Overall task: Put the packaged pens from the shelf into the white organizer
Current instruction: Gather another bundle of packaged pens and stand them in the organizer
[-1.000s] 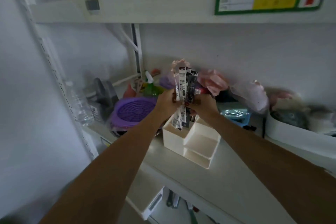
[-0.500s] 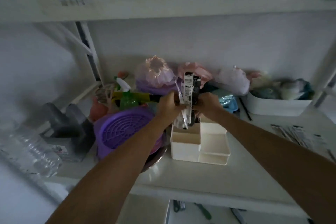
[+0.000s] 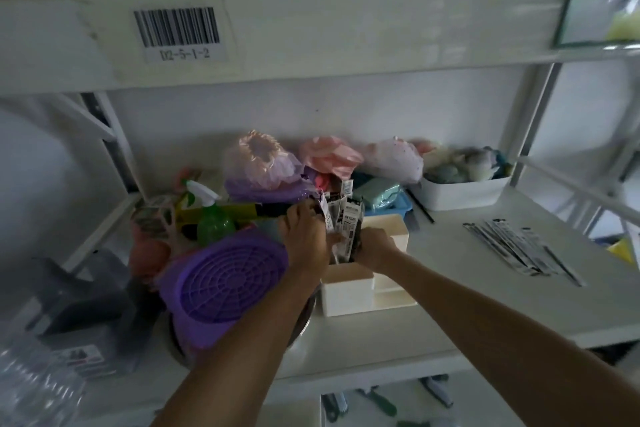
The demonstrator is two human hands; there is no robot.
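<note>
The person's left hand (image 3: pixel 304 239) and right hand (image 3: pixel 375 248) meet over the white organizer (image 3: pixel 349 291), which stands on the shelf (image 3: pixel 467 305) just right of a purple basket (image 3: pixel 225 284). Both hands have their grip closed around a bundle of packaged pens (image 3: pixel 346 218), the left from the left side, the right lower down from the right. The bundle stands nearly upright with its lower ends hidden behind the hands, seemingly inside the organizer's tall rear compartment. Holding it from both sides probably keeps the loose, slippery packs together and vertical so they drop into the narrow slot rather than fan out.

The organizer's lower front compartments look empty. More packaged pens (image 3: pixel 519 246) lie flat in a fanned row on the shelf to the right, well apart from the organizer, so the task is judged only partly done. Behind them, a white bin (image 3: pixel 464 192) holds soft, pale bundled items too blurred to identify. A green spray bottle (image 3: pixel 211 218) stands at the left rear.
</note>
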